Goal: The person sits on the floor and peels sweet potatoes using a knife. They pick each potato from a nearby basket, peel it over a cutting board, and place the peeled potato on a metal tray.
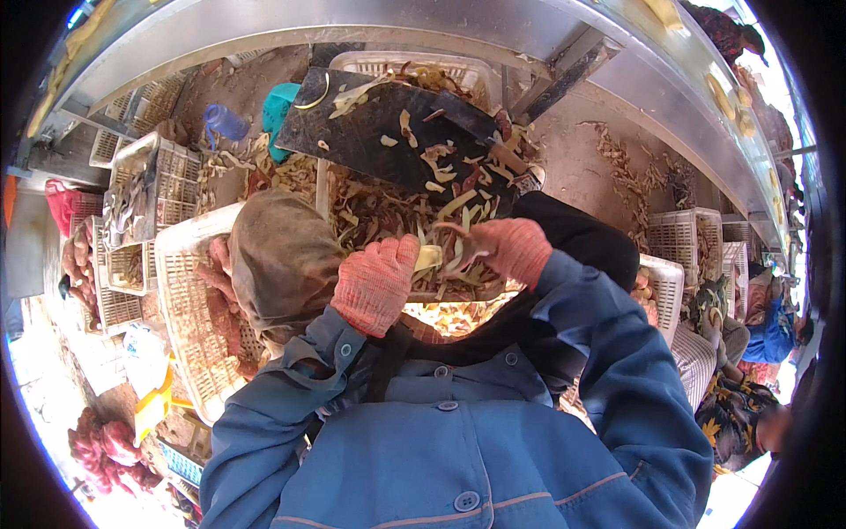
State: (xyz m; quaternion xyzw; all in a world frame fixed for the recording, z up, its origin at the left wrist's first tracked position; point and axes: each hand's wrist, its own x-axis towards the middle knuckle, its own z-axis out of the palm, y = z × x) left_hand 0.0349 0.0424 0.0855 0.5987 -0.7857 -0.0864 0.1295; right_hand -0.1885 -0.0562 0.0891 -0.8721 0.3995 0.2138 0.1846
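Observation:
My left hand (375,285), in a pinkish knit glove, grips a pale peeled root (428,258), probably a sweet potato; its other end is hidden in the fist. Close by on the right, my right hand (519,250) wears a matching glove and holds what looks like a peeler (456,246), blurred by motion. Both hands are above a crate of peelings (377,215) between my knees. Across that crate's far part lies a dark board (363,142), strewn with pale scraps. A cleaver (466,118) with a wooden handle rests on the board's right side.
Left of my knee, a white plastic crate (173,291) holds reddish sweet potatoes (223,314). A metal table (423,26) curves across the far side. A blue jug (226,122) and a teal container (281,109) stand beyond. Another person (733,416) sits at right.

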